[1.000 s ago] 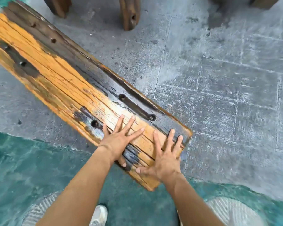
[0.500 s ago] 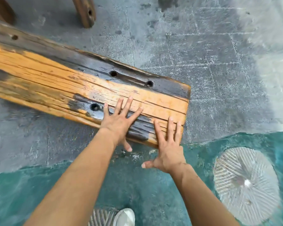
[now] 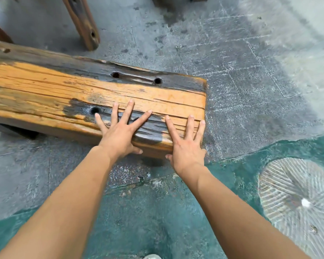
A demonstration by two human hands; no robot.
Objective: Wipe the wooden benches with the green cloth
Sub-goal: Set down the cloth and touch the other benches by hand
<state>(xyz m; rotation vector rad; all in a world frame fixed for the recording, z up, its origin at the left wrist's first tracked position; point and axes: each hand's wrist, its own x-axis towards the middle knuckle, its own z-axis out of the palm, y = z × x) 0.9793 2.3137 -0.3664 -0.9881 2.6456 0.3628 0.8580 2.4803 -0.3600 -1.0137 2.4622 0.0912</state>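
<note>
The left hand (image 3: 120, 136) lay flat on the worktop (image 3: 45, 90), fingers straight and fanned wide, holding nothing. Its thumb dropped over the near edge against the front face. Just beside it at 3 o'clock, the right hand (image 3: 187, 146) lay the same way: palm down, fingers spread and straight, with nothing in its grasp and the thumb tucked at the lower edge. The two hands were close but apart. The right one sat at the corner of the plank's end.

The worktop was a long wooden bench seat, worn orange along the middle and blackened along the far edge and around the hands. It ran from the hands out toward 9 o'clock and past the frame. A dark hole (image 3: 95, 110) sat just at 10 o'clock of the left little finger. Two more holes (image 3: 115, 74) lay in the black strip at 12 o'clock.

Beyond the plank, at 11 o'clock, a slanted wooden leg (image 3: 82, 23) stood on the grey stone floor (image 3: 241, 71). Below the arms, at 6 o'clock, the ground was teal (image 3: 157, 212). A round ridged stone disc (image 3: 297, 202) was set into it at 4 o'clock.
</note>
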